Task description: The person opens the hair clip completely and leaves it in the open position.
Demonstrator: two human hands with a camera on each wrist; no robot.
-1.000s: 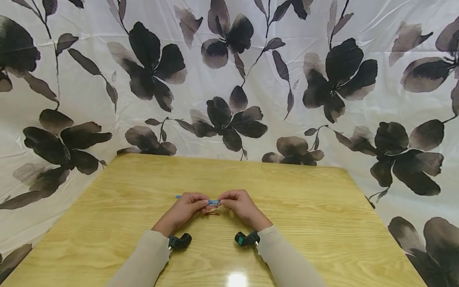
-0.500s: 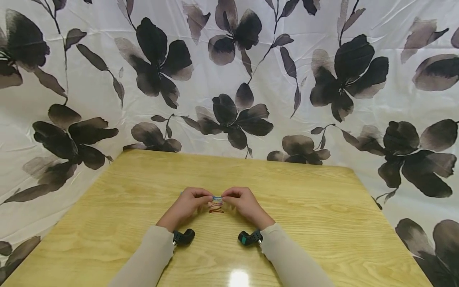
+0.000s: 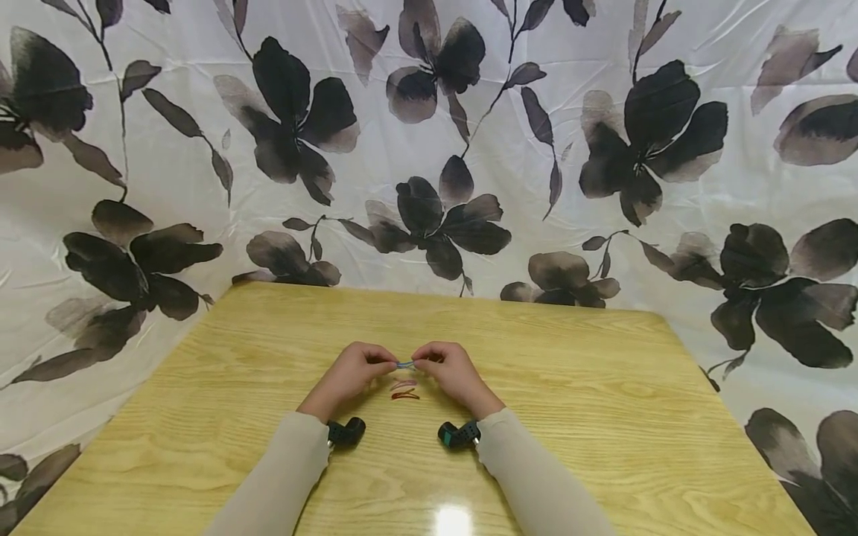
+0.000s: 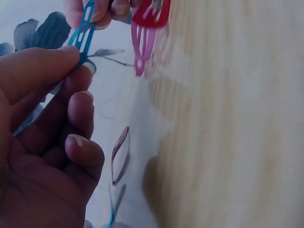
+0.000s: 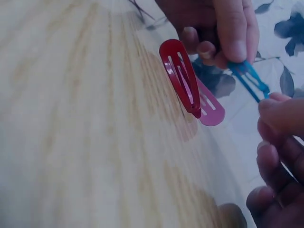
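Observation:
A blue snap hair clip (image 3: 405, 365) is stretched between my two hands above the table. My left hand (image 3: 354, 376) pinches one end between thumb and index finger; the other fingers curl loosely, as the left wrist view shows. At the opposite end, my right hand (image 3: 456, 377) pinches the same clip with thumb and fingertips. Slots in the blue clip (image 5: 250, 80) are visible in the right wrist view. Closer to me on the table lie a pink hair clip (image 3: 404, 384) and, nearest, a red hair clip (image 3: 405, 396), both apart from the hands.
The wood-grain table (image 3: 570, 417) runs back to a white cloth (image 3: 375, 149) printed with dark flowers. A thin blue strip (image 4: 112, 216) shows low in the left wrist view; its kind cannot be made out. Each wrist wears a black camera band (image 3: 346, 432).
Both hands have moved slightly away from me with the blue clip, leaving a wider gap to the pink and red clips. These two now show more fully. Both hands still hold the blue clip.

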